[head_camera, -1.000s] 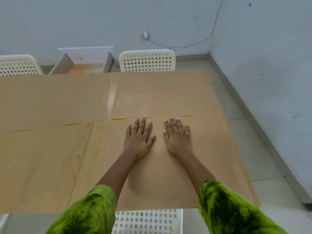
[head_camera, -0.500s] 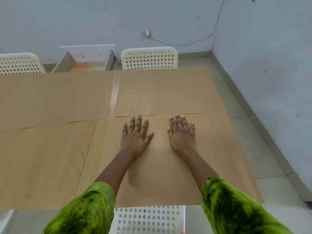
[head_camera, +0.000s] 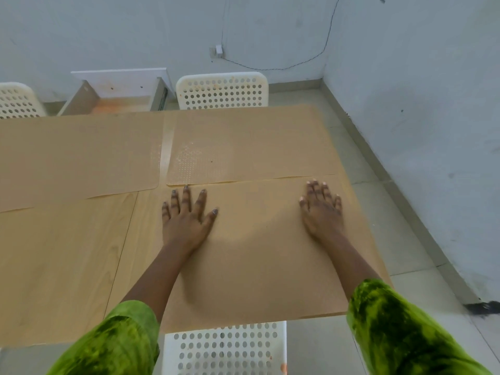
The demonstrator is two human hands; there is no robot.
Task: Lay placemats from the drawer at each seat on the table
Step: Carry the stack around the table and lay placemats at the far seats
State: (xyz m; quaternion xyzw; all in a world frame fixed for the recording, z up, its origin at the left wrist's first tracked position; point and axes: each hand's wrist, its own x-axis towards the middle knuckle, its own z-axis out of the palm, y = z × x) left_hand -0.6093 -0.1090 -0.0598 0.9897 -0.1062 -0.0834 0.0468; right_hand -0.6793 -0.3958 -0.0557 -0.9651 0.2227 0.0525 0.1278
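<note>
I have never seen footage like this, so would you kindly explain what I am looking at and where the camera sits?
There is no machine here. A person wears one camera on the head, looking down at their own arms in green sleeves. The left hand and right hand press flat, fingers spread, on the near placemat; nothing is gripped. Two more placemats lie across the far side of the wooden table. White perforated chairs stand around it, and an open drawer sits beyond.

Bare tabletop (head_camera: 62,266) lies open at the near left; placemats (head_camera: 243,147) cover the rest, chairs (head_camera: 221,90) crowd both long edges, a wall (head_camera: 419,104) closes the right
</note>
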